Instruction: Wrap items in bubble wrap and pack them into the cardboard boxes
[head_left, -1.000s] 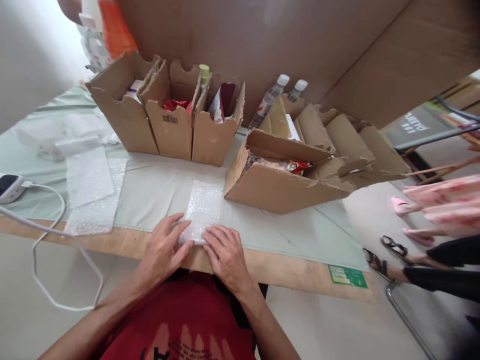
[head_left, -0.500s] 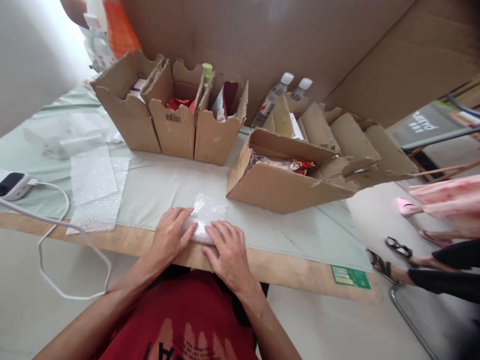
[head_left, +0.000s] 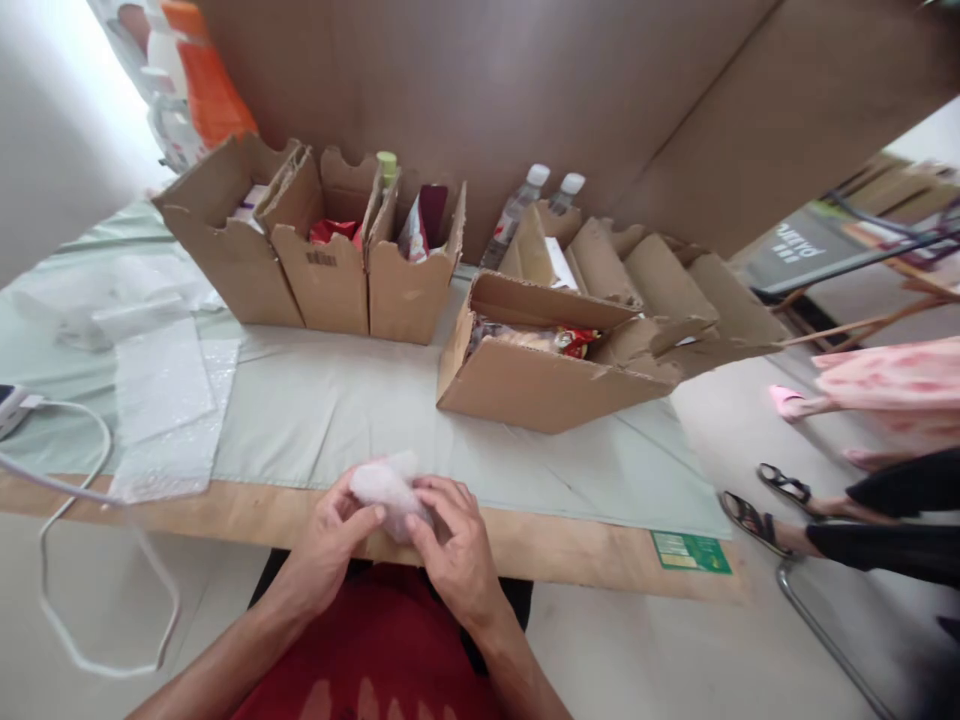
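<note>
Between both hands is a small bundle of bubble wrap (head_left: 390, 488), whitish and slightly blurred, raised over the table's front edge. My left hand (head_left: 337, 530) grips its left side, with the thumb along the near face. My right hand (head_left: 452, 525) is closed on its right side, thumb and fingers pinching it. Whatever lies inside the wrap cannot be made out. Flat bubble wrap sheets (head_left: 169, 400) lie on the cloth to the left, partly overlapping.
Upright cardboard boxes (head_left: 405, 290) with packets stand at the back left. A lower cardboard box (head_left: 547, 385) holds snack packs, with more boxes behind it. Two water bottles (head_left: 517, 215) stand behind. A white cable (head_left: 45, 560) hangs at left. People's feet (head_left: 799, 535) show at right.
The bubble wrap lay on the table with one end flat; now it is a compact bundle lifted and turned between both hands. The view has shifted slightly.
</note>
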